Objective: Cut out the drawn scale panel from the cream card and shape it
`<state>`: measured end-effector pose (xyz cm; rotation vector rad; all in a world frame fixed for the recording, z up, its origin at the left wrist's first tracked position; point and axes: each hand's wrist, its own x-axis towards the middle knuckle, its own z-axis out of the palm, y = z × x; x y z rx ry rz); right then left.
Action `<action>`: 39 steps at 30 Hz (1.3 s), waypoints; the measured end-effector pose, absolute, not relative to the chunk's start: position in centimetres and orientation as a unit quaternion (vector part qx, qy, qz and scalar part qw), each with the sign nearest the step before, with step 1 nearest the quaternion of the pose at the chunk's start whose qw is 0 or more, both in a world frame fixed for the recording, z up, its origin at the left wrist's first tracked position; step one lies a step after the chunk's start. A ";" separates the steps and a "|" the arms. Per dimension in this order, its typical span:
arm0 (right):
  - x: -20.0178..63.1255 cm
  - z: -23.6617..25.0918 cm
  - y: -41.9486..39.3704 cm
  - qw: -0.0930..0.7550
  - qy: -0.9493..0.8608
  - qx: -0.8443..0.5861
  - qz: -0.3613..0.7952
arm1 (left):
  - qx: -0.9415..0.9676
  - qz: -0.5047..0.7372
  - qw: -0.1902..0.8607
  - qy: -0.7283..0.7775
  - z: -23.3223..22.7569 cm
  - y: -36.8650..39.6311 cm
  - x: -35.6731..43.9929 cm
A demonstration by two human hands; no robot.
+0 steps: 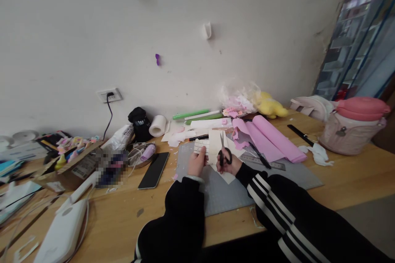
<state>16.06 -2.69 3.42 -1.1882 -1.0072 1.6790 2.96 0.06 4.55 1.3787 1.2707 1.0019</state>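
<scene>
A big pale grey wall (92, 28) fills the top of the frame. Below it is a light brown wooden table (114, 213). Two black sleeves come up from the bottom; the right sleeve (277, 201) has white stripes. A flat grey mat (228, 197) lies on the table, in the lower middle. At the right edge stands a round pale pink bag (342, 137) with a darker pink top. A long pink roll of thin sheet (279, 139) lies partly on the mat, right of the middle. An open brown cardboard box (74, 168) sits at the left. A flat black phone (153, 170) lies left of the mat. A soft yellow toy (270, 105) is by the wall, right of the middle.

The left hand (196, 165) and the right hand (230, 167) are over the mat, near the middle. The left thumb and fingers pinch a cream paper piece with thin lines (201, 146). The right fingers are wrapped around black-handled metal scissors (222, 144). The blades point up the frame, just beside the paper piece; I cannot tell if they touch it. A thin black pen (259, 155) lies right of the right hand.
</scene>
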 end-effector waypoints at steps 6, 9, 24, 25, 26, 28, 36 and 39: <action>15.8 3.9 -3.7 0.358 -0.399 -0.456 0.710 | 0.574 0.421 0.473 0.520 4.7 -0.3 3.1; 15.5 3.9 -3.9 0.351 -0.406 -0.457 0.709 | 0.586 0.403 0.481 0.513 4.7 -0.4 3.3; 15.6 3.4 -3.6 0.331 -0.433 -0.453 0.706 | 0.592 0.406 0.460 0.523 4.6 -0.3 3.2; 15.5 3.4 -3.6 0.332 -0.434 -0.450 0.706 | 0.595 0.403 0.460 0.522 4.6 -0.3 3.2; 15.5 3.4 -3.6 0.333 -0.436 -0.448 0.706 | 0.599 0.399 0.460 0.520 4.6 -0.4 3.3; 15.5 3.3 -3.6 0.338 -0.438 -0.445 0.704 | 0.607 0.393 0.460 0.515 4.5 -0.5 3.4; 15.5 2.7 -3.2 0.342 -0.445 -0.449 0.695 | 0.623 0.395 0.450 0.503 4.6 -0.7 3.2; 15.4 2.5 -3.2 0.344 -0.446 -0.457 0.688 | 0.621 0.397 0.451 0.503 4.5 -0.7 3.3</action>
